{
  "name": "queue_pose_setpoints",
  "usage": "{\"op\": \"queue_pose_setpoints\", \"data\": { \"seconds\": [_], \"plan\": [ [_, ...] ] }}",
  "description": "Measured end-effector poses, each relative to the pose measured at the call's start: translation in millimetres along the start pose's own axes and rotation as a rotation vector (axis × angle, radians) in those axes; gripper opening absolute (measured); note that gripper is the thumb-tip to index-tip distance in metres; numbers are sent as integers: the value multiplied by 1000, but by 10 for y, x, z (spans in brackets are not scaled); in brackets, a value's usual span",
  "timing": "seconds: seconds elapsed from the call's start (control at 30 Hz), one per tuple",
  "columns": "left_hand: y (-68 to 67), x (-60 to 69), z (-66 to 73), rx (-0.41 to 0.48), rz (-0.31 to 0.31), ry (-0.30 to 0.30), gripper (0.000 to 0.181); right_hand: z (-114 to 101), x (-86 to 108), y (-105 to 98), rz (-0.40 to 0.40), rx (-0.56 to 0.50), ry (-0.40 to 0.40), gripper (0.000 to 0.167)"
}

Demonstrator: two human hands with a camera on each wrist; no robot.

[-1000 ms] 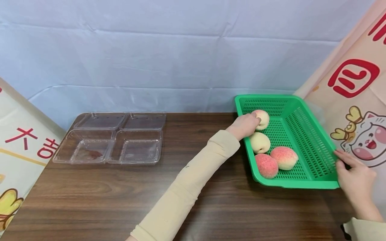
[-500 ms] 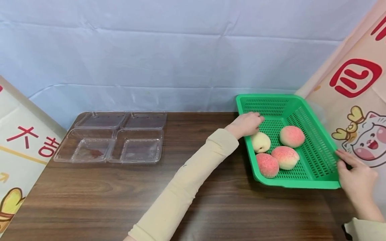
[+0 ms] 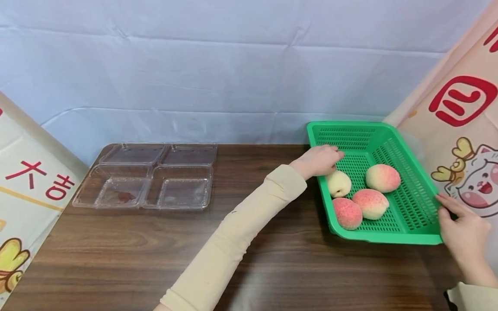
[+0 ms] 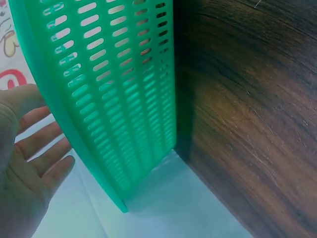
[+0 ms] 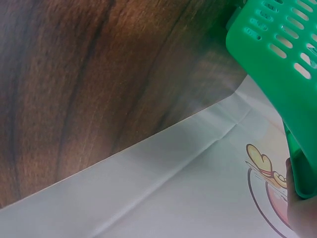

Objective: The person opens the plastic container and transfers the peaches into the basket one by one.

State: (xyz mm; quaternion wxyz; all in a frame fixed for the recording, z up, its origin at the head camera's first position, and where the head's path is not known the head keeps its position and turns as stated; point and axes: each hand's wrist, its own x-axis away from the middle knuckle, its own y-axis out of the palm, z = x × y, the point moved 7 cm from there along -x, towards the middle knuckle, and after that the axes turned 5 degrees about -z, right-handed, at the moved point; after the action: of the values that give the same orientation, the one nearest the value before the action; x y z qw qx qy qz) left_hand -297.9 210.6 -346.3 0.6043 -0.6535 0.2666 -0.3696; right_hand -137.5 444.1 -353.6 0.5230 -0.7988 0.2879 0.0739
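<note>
The green plastic basket (image 3: pixel 422 216) sits on the right of the table, seen in the head view. My left hand (image 3: pixel 317 160) is over its left rim; in the left wrist view its fingers (image 4: pixel 47 148) are loosely extended beside the rim, holding nothing visible. My right hand (image 3: pixel 463 229) grips the basket's right rim near the front corner. Inside the basket lie a pale peach (image 3: pixel 338 184) close to my left hand, a red peach (image 3: pixel 347 213) in the front left corner, a pink-and-yellow peach (image 3: pixel 371 204) beside it, and another pink-topped peach (image 3: pixel 383 178) behind.
Two clear plastic clamshell boxes, a left one (image 3: pixel 116 192) and a right one (image 3: pixel 183 194), stand side by side at the table's left, lids folded back. A reddish patch shows in the left one. White cloth (image 3: pixel 233 77) hangs behind the wooden table (image 3: pixel 136 259).
My left hand has let go of a peach, which has rolled right toward the basket's middle, turning as it went. The right hand keeps its hold on the rim.
</note>
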Motion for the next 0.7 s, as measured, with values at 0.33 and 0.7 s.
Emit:
{"op": "queue_pose_setpoints", "data": {
  "seconds": [0.33,0.7],
  "plan": [
    [-61,71,30,-14,-9,33,38,-1,-3,-13,28,-8,-33,31],
    [-123,155,116,-64,-31,80,37,261,-63,113,26,14,-29,34]
  ]
}}
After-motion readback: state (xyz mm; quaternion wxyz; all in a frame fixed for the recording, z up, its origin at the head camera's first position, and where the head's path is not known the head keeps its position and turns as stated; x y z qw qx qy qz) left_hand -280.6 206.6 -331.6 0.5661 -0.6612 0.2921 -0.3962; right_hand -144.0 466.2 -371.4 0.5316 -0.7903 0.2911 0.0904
